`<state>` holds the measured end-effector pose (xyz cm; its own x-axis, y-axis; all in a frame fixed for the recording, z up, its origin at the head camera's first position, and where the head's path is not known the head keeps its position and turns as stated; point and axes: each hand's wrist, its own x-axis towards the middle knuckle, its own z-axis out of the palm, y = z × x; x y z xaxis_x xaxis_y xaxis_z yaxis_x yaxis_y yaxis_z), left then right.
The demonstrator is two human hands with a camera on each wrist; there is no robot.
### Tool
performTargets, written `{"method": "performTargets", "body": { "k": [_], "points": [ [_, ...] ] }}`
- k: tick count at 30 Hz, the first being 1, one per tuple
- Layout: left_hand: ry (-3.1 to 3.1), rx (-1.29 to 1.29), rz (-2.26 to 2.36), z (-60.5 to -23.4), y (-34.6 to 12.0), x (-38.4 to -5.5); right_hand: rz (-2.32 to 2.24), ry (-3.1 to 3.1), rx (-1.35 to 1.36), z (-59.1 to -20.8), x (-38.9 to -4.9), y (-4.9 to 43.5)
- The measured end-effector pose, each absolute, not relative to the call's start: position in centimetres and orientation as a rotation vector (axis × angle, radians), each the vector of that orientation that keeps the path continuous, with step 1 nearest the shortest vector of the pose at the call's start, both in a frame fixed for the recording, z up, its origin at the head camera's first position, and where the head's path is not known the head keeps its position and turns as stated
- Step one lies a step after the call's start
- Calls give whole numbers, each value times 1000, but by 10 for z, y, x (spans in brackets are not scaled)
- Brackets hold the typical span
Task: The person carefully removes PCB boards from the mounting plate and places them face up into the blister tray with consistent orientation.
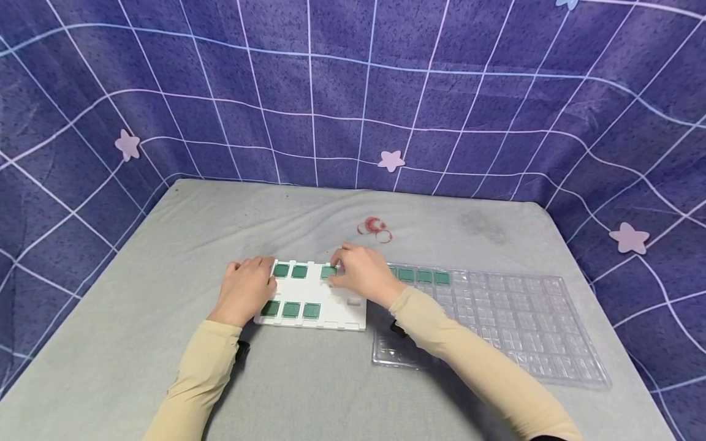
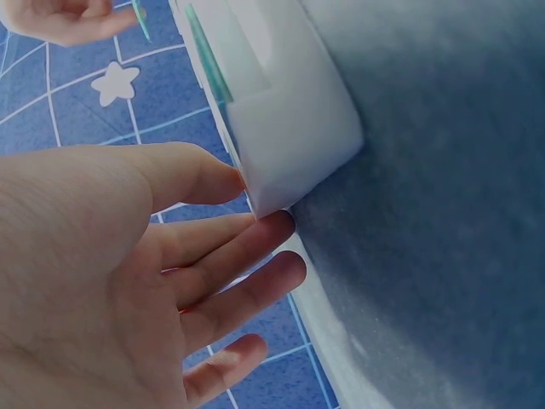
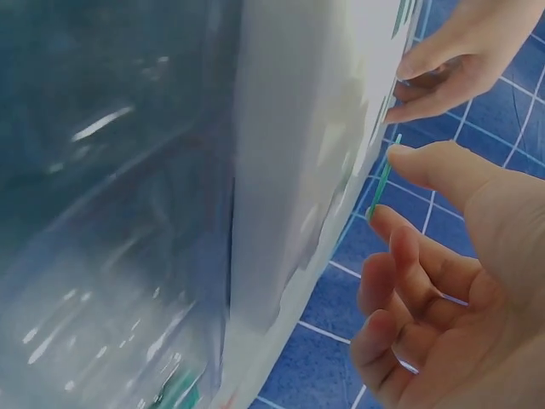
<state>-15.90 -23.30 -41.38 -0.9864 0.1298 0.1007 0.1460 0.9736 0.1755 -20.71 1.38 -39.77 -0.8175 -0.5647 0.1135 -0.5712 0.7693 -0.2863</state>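
Note:
A white plastic tray [image 1: 300,288] lies on the table with small green circuit boards along its far and near rows. My left hand [image 1: 245,291] grips the tray's left end; in the left wrist view its thumb and fingers meet around the tray corner [image 2: 294,128]. Over the tray's far row, my right hand [image 1: 361,274] pinches one green circuit board [image 1: 328,271] by its edges. The right wrist view shows that thin board [image 3: 383,177] edge-on between thumb and index finger, tilted above the tray. The other right fingers are loosely bent.
To the right lies a clear plastic compartment tray [image 1: 529,318], with several green boards [image 1: 424,276] in its far row. My right forearm crosses over it. Red ring-like marks [image 1: 375,228] show on the grey cloth behind the hands. A purple gridded curtain [image 1: 342,92] surrounds the table.

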Motion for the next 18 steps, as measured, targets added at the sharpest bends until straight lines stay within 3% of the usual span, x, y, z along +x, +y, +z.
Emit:
{"method": "performTargets", "body": {
  "k": [18],
  "points": [
    [-3040,-210,-286,-412,-234,-157,480,-2915,818,-398,-187,65]
  ]
}}
